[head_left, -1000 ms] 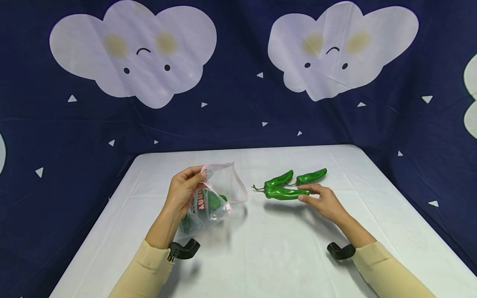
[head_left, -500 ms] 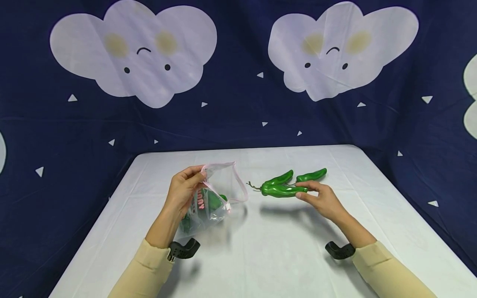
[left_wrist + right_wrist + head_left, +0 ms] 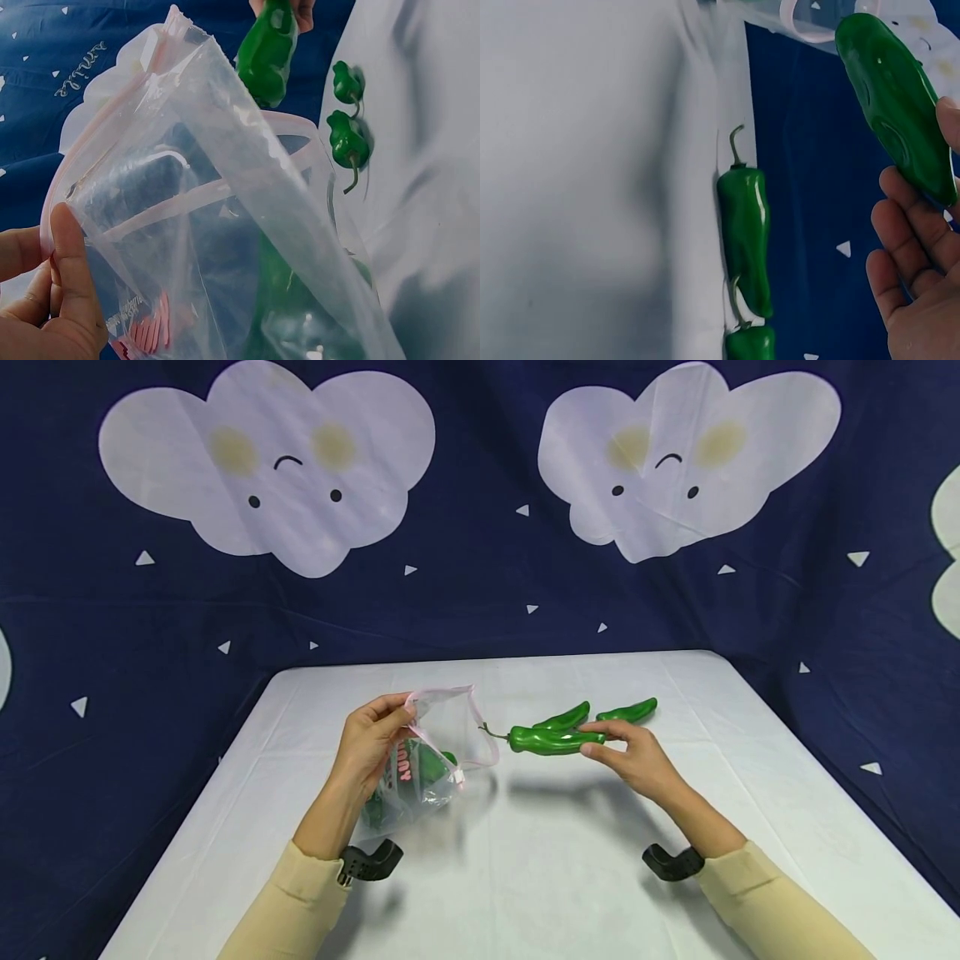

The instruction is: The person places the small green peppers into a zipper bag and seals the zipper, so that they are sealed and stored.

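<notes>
My left hand point(image 3: 367, 743) pinches the pink-edged rim of a clear zip bag point(image 3: 452, 714), its mouth spread wide toward the right. Green shapes point(image 3: 433, 766) show through the plastic, low in the bag, partly hidden behind pink lettering. Between thumb and fingertips, my right hand point(image 3: 637, 760) holds a green chili pepper point(image 3: 547, 741) by its pointed end, raised above the table. Its thin stem points left and overlaps the bag's rim in the head view. The left wrist view has this pepper just beyond the bag's opening.
Behind the held pepper, two more green peppers lie on the white-covered table point(image 3: 525, 877), a nearer one point(image 3: 564, 718) and a farther one point(image 3: 628, 711). A dark blue cloth point(image 3: 480, 602) with printed clouds hangs past the table's back edge.
My right hand has lifted the pepper slightly and carried it left, bringing its stem to the bag's rim. The left hand and bag stay still.
</notes>
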A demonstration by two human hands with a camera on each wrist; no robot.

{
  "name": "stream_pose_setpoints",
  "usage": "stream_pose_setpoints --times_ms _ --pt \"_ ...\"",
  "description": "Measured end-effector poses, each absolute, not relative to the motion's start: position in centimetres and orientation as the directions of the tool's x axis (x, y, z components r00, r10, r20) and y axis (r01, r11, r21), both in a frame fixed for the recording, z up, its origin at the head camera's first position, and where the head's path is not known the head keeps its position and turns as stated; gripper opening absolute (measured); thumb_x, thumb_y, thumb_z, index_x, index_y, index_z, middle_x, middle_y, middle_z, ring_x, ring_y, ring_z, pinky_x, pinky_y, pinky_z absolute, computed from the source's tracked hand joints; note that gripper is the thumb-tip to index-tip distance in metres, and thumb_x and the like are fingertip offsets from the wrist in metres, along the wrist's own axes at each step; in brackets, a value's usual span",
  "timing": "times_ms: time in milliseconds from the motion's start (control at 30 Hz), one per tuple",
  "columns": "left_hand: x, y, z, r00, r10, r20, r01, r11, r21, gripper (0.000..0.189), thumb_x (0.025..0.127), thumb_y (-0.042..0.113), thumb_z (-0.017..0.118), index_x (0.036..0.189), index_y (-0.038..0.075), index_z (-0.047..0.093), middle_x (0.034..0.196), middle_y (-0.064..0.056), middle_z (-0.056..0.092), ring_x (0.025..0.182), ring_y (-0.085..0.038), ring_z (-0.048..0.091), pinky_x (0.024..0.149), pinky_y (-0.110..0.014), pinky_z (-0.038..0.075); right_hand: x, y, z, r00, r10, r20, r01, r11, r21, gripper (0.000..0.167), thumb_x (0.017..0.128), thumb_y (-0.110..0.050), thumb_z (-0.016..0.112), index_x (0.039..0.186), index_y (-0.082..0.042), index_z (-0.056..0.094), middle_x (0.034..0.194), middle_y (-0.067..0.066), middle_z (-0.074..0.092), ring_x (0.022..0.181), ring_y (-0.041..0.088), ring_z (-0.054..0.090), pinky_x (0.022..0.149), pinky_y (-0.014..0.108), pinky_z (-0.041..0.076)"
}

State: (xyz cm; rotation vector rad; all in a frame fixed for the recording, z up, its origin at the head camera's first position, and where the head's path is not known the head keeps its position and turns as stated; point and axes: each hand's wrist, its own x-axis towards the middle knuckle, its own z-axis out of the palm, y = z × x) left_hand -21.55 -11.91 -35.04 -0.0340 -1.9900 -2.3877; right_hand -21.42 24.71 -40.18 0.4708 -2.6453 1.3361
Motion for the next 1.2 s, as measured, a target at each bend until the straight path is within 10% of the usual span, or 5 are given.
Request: stream_pose_setpoints --times_ms 1200 --pt "-21.5 -12.0 -35.2 -0.999 -0.004 0.049 0.049 -0.201 0.978 0.031 0.091 0.006 0.059 0.119 -0.008 0.055 0.088 0.004 0.062 0.080 -0.012 0.061 0.071 -0.020 0.056 -22.1 15.9 -39.1 -0.926 -0.233 0.297 -0.377 0.614 -0.694 0.032 0.080 -0.040 0.073 0.107 -0.023 0.070 0.115 0.003 0.067 0.099 0.023 0.062 0.083 0.044 0.052"
